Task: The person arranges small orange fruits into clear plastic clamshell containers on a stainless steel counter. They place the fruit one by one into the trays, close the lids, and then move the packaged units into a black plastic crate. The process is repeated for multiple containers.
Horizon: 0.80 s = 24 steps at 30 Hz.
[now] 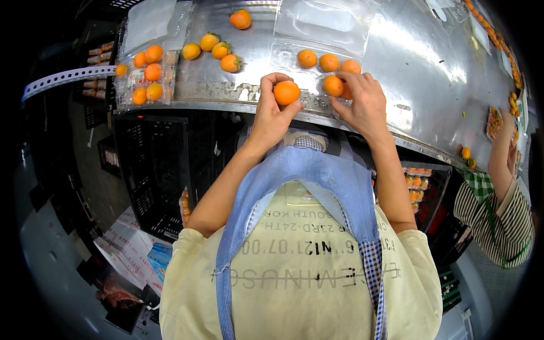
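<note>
My left hand (276, 108) holds an orange persimmon (286, 93) between thumb and curled fingers, at the near edge of the metal table. On the right, my right hand (361, 100) has its thumb and fingertips around another persimmon (333, 86) at a clear plastic clamshell tray (282, 57). Several persimmons sit in that tray, one partly covered by my right fingers. The tray's clear lid (325, 21) lies folded back on the far side. Left of it, several loose persimmons (230, 63) with green calyxes lie on the metal.
A clamshell (170, 91) with persimmons stands at the table's left end, by a perforated white strip (68, 77). Black crates (153, 170) are below the table, some with packed fruit. At the far right, a co-worker's arm in a striped sleeve (508, 212) reaches over another fruit pack (494, 123).
</note>
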Each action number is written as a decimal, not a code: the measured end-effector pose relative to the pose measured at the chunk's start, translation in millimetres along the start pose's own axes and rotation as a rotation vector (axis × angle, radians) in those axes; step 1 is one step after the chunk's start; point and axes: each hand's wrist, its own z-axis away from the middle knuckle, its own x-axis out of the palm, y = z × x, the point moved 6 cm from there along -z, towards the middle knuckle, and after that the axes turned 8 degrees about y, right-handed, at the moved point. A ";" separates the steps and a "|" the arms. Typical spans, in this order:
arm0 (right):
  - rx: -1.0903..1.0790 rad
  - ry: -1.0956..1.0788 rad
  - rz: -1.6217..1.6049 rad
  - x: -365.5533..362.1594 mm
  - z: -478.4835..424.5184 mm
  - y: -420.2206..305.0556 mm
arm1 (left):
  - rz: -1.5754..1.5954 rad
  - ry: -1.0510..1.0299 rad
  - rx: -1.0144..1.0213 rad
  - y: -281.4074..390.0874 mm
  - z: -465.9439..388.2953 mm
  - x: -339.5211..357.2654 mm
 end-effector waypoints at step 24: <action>0.303 0.125 -0.238 -1.4 28.9 34.7 | 0.353 -0.109 -0.235 1.2 -5.0 7.6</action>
